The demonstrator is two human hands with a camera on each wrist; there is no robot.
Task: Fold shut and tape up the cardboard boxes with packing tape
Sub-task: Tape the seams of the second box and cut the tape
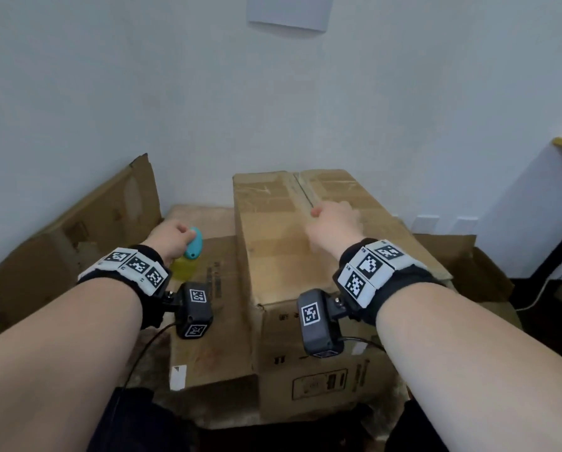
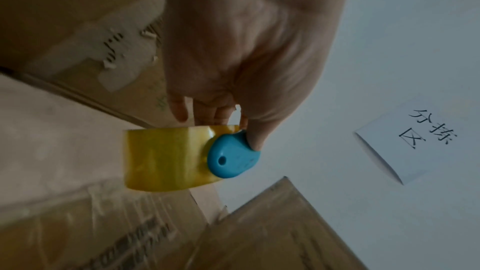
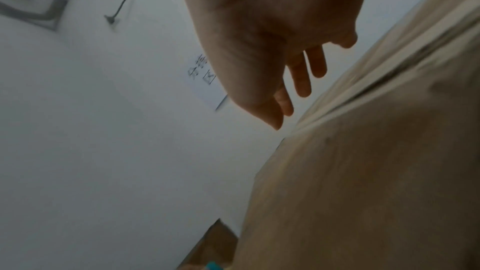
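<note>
Tall box: a closed cardboard box (image 1: 292,230) stands in the centre of the head view; its top flaps meet at a seam (image 1: 302,190) running away from the viewer, under old clear tape.
Low box: a second cardboard box (image 1: 214,321) lies just left of the tall one, touching its side, with printed text on its top face.
Tape roll: a yellowish packing tape roll (image 2: 166,157) with a blue cutter (image 2: 232,156) clipped to it sits at centre left of the head view, above the low box's far end; in the left wrist view it shows at centre frame.
Left hand: the left hand (image 1: 172,238) grasps the tape roll, thumb (image 2: 255,137) pressed on the blue cutter, fingers curled round the roll's far rim.
Right hand: the right hand (image 1: 333,223) hovers over the tall box's top near the seam, blurred; fingers (image 3: 302,81) hang extended and relaxed, grasping nothing. Contact with the cardboard: cannot tell.
Loose flap: an open cardboard flap (image 1: 87,223) leans at the left edge of the head view.
Wall: a white paper sign (image 2: 415,141) with handwritten characters hangs on the wall, right of centre in the left wrist view.
</note>
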